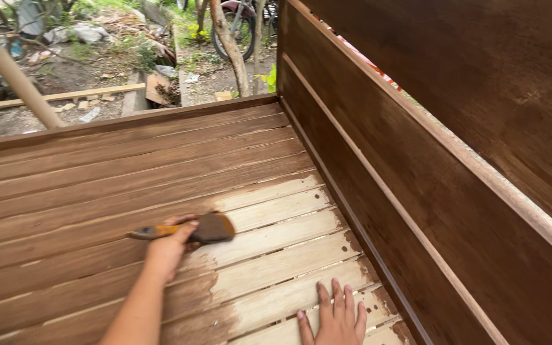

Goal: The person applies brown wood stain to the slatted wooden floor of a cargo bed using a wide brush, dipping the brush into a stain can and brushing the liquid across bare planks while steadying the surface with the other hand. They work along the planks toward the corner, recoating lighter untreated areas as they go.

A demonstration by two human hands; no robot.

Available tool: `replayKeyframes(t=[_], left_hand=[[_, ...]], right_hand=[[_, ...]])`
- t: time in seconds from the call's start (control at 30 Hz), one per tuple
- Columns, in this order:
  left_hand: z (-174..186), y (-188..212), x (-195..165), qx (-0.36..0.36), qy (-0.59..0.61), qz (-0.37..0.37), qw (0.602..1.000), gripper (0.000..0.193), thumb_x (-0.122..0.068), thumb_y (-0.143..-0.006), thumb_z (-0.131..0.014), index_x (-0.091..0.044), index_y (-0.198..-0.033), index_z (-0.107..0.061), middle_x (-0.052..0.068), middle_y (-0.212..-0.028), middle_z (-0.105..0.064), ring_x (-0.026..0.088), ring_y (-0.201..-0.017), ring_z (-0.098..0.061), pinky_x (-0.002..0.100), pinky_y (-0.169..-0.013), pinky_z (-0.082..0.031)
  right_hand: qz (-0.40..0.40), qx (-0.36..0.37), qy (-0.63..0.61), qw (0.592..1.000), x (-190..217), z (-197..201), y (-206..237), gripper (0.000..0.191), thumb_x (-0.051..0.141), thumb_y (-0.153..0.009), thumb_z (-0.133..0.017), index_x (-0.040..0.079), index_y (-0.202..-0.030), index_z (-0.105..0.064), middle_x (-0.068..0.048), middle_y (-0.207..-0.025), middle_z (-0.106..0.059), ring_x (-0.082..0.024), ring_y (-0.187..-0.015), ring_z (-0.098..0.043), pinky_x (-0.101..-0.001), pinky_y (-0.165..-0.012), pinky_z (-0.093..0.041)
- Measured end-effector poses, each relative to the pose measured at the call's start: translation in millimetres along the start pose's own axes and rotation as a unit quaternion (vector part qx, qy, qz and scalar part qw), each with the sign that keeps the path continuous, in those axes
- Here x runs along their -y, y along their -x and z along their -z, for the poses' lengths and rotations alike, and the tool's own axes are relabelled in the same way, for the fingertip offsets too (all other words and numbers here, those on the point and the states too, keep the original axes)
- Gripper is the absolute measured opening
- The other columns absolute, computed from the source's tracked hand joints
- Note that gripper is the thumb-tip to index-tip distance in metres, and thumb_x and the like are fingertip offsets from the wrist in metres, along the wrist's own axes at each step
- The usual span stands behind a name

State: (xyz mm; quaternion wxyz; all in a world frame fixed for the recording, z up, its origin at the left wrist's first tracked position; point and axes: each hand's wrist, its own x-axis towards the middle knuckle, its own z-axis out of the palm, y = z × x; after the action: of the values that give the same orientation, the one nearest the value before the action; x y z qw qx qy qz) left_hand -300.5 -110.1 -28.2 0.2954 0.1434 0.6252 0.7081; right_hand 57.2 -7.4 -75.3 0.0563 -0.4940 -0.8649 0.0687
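Across most of the head view runs a slatted wooden platform (97,185), far slats stained dark brown, near-right slats bare and pale. Right side: tall stained wooden side panel (429,191) with pale horizontal rails, meeting the slats along a long edge. Beyond the far edge: dirt ground with debris (84,57), a thin tree trunk (231,45), a light pole (14,73) leaning at left. Left hand (170,246) grips a paintbrush (190,230), fingers curled tight around the orange handle; dark stain-loaded bristles point right and lie on a slat right at the border of stained and bare wood. Right hand (333,316) rests flat on a bare slat near the side panel, fingers straight and slightly spread, holding nothing.
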Motion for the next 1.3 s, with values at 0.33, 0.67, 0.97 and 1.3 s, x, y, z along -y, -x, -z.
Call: replayKeyframes(t=[0.33, 0.67, 0.97, 1.3], left_hand=[[-227, -33, 29, 0.020, -0.148, -0.081, 0.985, 0.026, -0.022, -0.085, -0.079, -0.018, -0.111, -0.077, 0.005, -0.099, -0.078, 0.018, -0.086, -0.073, 0.032, -0.074, -0.059], [-127, -34, 9, 0.009, -0.290, -0.001, 0.957, 0.027, -0.026, -0.090, -0.075, -0.018, -0.115, -0.072, 0.013, -0.097, -0.077, 0.033, -0.081, -0.074, 0.045, -0.078, -0.062], [-1, -25, -81, -0.033, -0.209, -0.020, 0.977, 0.019, -0.011, -0.094, -0.067, -0.015, -0.111, -0.074, 0.006, -0.116, -0.074, 0.027, -0.101, -0.072, 0.040, -0.076, -0.063], [-59, -65, -20, 0.011, 0.003, 0.037, 0.999, 0.033, -0.011, -0.091, -0.071, -0.012, -0.123, -0.065, 0.012, -0.120, -0.068, 0.026, -0.104, -0.071, 0.039, -0.084, -0.065]], right_hand=[[0.029, -0.092, -0.013, 0.995, -15, -31, -1, 0.086, 0.064, -0.077, -0.060, 0.023, -0.152, -0.047, -0.017, -0.158, -0.036, -0.037, -0.149, -0.025, -0.0609, -0.115, -0.006], [0.003, 0.021, -0.005, 1.000, -4, 0, 1, 0.078, 0.061, -0.088, -0.051, 0.024, -0.155, -0.035, -0.014, -0.164, -0.025, -0.033, -0.155, -0.011, -0.0580, -0.118, -0.001], [0.015, 0.026, -0.011, 0.999, 2, 5, 3, 0.080, 0.062, -0.090, -0.047, 0.021, -0.157, -0.031, -0.016, -0.165, -0.022, -0.036, -0.155, -0.009, -0.0597, -0.117, 0.000], [0.110, -0.216, -0.061, 0.968, -14, -35, -1, 0.077, 0.062, -0.082, -0.056, 0.012, -0.139, -0.046, -0.024, -0.152, -0.037, -0.042, -0.147, -0.021, -0.0670, -0.116, -0.004]])
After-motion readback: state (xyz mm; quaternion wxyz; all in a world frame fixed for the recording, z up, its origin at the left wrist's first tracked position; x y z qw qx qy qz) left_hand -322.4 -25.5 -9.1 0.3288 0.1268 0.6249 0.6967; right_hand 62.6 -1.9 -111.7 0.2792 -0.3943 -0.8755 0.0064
